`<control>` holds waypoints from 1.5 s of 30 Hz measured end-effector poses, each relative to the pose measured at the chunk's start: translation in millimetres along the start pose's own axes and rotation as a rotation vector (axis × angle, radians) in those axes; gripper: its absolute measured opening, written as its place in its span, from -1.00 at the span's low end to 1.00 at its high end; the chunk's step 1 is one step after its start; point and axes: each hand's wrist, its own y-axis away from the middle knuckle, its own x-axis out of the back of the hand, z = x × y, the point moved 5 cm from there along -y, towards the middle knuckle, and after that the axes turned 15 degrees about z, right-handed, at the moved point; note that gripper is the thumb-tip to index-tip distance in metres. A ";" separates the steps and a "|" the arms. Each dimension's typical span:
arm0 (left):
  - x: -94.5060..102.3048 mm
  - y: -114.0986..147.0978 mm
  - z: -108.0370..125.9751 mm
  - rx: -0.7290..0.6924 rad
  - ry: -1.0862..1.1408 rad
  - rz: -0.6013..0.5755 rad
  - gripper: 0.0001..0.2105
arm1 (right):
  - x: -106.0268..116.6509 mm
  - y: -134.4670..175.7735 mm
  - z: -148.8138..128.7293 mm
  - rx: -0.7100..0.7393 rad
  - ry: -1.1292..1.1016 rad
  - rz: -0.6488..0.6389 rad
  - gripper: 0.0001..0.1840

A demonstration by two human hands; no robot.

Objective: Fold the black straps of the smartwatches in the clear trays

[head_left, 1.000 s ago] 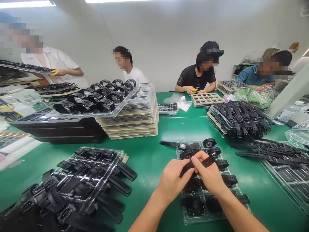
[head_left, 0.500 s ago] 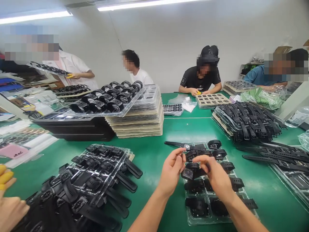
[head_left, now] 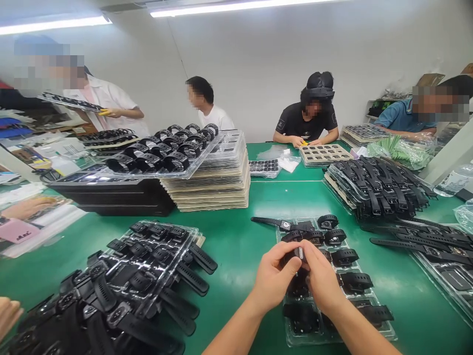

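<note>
My left hand [head_left: 274, 276] and my right hand [head_left: 322, 277] meet above a clear plastic tray [head_left: 308, 339]. Between their fingertips is a black smartwatch [head_left: 300, 253], gripped from both sides; most of it is hidden by the fingers. Looped black watches, such as this one [head_left: 356, 281] right of my right hand, sit in the tray's compartments. An opened-out watch [head_left: 285, 225] lies with its strap stretched past the tray's far left corner.
Left, a tray [head_left: 173, 261] carries many watches with hanging straps. Behind it, looped watches [head_left: 158, 153] top a tall tray stack [head_left: 210, 192]. More strapped watches [head_left: 384, 187] are piled at right. Co-workers sit or stand around the green table [head_left: 236, 276]; one's hand [head_left: 8, 313] is at the left edge.
My hands have come together; both now grip a watch, where the fingers were apart over the tray before. At the left edge, a co-worker's hand has drawn back and another has appeared beyond it.
</note>
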 end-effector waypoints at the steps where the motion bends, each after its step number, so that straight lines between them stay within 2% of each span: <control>1: -0.5 0.3 0.3 -0.009 -0.022 -0.002 -0.56 | -0.6 0.8 -0.9 0.021 0.010 -0.008 -0.41; 6: -4.7 2.2 8.2 -0.088 -0.154 -0.028 -0.62 | 5.1 5.0 -11.6 0.195 0.083 0.066 -0.54; 8: -4.9 1.1 13.0 -0.116 -0.184 -0.042 -0.67 | 3.8 5.8 -16.8 0.179 0.082 -0.021 -0.53; 10: -4.0 -1.2 15.4 -0.098 -0.167 -0.073 -0.64 | 0.8 5.9 -25.1 0.161 0.115 -0.176 -0.53; 12: -4.6 -2.5 13.3 -0.011 -0.092 -0.148 -0.57 | 1.1 3.8 -35.0 0.162 0.180 -0.288 -0.59; 14: -8.0 -0.3 6.0 0.152 0.015 -0.253 -0.49 | 5.0 -0.9 -42.7 0.147 0.191 -0.314 -0.64; 16: -12.9 4.8 -3.7 0.328 0.099 -0.323 -0.45 | 11.2 -7.1 -44.8 0.080 0.109 -0.245 -0.64; 18: -17.8 10.3 -12.8 0.461 0.142 -0.343 -0.44 | 16.9 -12.3 -41.6 0.004 0.003 -0.125 -0.60; 21: -24.7 17.2 -22.0 0.581 0.202 -0.350 -0.44 | 20.2 -16.3 -35.8 -0.025 -0.061 -0.001 -0.54; 24: -28.9 20.8 -26.5 0.652 0.265 -0.353 -0.46 | 20.1 -18.0 -34.2 -0.010 -0.084 0.042 -0.52; 31: -29.4 20.6 -29.0 0.695 0.272 -0.332 -0.47 | 18.6 -18.2 -35.1 -0.018 -0.097 0.048 -0.48; 39: -29.2 22.2 -29.1 0.630 0.243 -0.414 -0.45 | 21.3 -20.6 -37.9 0.001 -0.102 0.085 -0.46; 45: -29.9 22.1 -29.4 0.616 0.223 -0.396 -0.43 | 22.1 -20.6 -38.0 0.002 -0.074 0.075 -0.49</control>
